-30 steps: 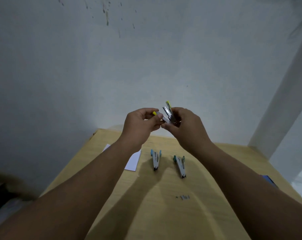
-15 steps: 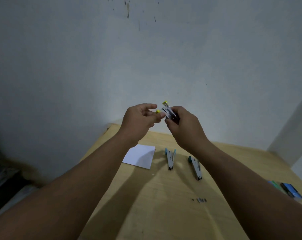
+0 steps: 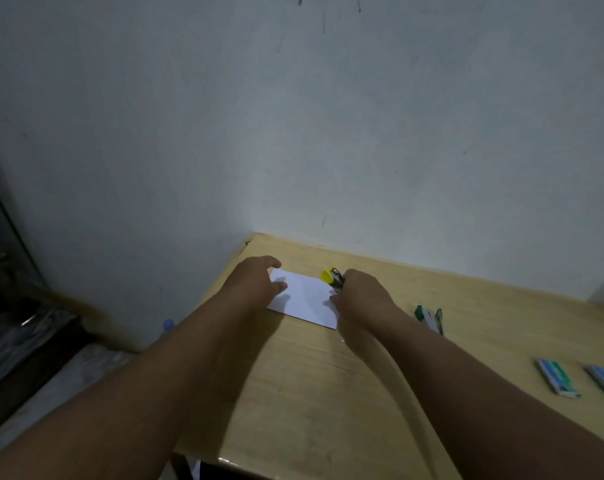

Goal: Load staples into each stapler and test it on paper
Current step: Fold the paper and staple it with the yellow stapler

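Both hands lowered to table, left hand (image 3: 255,282) flat on white paper (image 3: 304,299), right hand (image 3: 361,299) apparently gripping yellow-tipped stapler (image 3: 332,277)

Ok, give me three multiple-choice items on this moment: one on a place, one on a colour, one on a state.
1. Where does the left hand rest?
A. on the paper's left end
B. on a staple box
C. off the desk

2. What colour is the tip of the stapler in the right hand?
A. red
B. yellow
C. white

3. How is the paper?
A. crumpled
B. lifted
C. lying flat on the desk

Key: 1 A, its fingers lie on that end; 2 B, a yellow tip shows above the hand; 3 C, the sheet lies level.
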